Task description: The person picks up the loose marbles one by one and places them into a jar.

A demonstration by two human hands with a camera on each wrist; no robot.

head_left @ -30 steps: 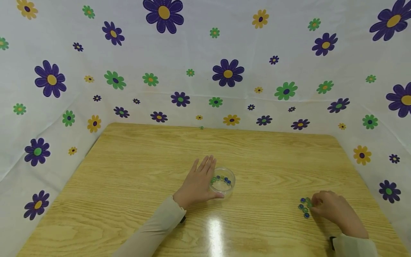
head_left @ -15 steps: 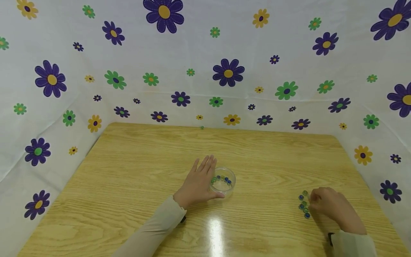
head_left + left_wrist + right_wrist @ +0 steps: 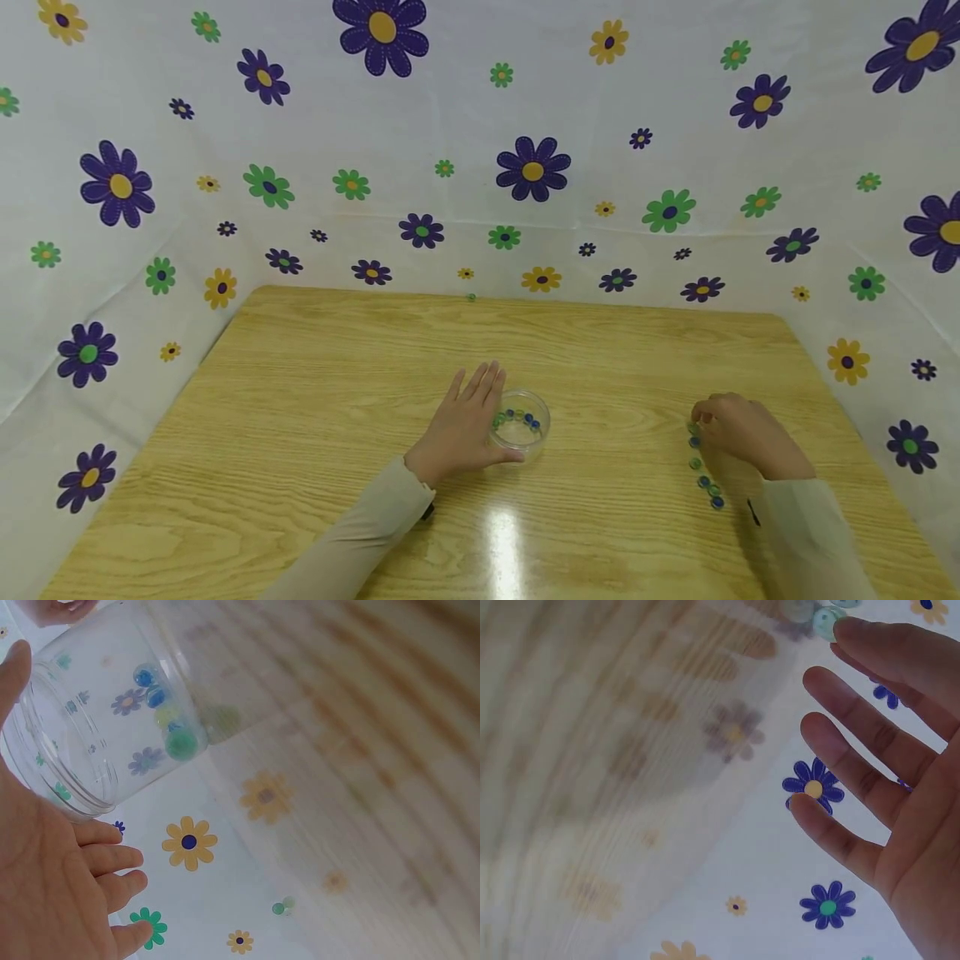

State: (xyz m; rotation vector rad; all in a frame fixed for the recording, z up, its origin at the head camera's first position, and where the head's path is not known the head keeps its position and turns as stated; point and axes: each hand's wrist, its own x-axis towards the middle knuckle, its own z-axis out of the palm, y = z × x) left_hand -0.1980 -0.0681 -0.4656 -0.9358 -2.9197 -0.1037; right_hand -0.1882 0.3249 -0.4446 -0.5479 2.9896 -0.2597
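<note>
A white flowered cloth (image 3: 435, 108) surrounds a wood-grain counter (image 3: 360, 350). On it are a person's left hand (image 3: 461, 429), near the middle with straight fingers and thumb spread wide, and their right hand (image 3: 746, 429), at 3 o'clock from it, thumb and forefinger drawn narrow. An upright clear jar (image 3: 105, 712) stands within the left hand's spread; a bump from that hand could tip it and spill the few marbles inside. At the jar's 3 to 4 o'clock runs a curved line of blue and green glass marbles (image 3: 695, 463). The right fingertips meet its far end; whether they pinch a marble, I cannot tell. A brush of the hand could send these round pieces rolling. A lone green marble (image 3: 471, 297) at 11 o'clock, near the back edge, could drop off if jolted. No brand, label or writing is readable anywhere.
</note>
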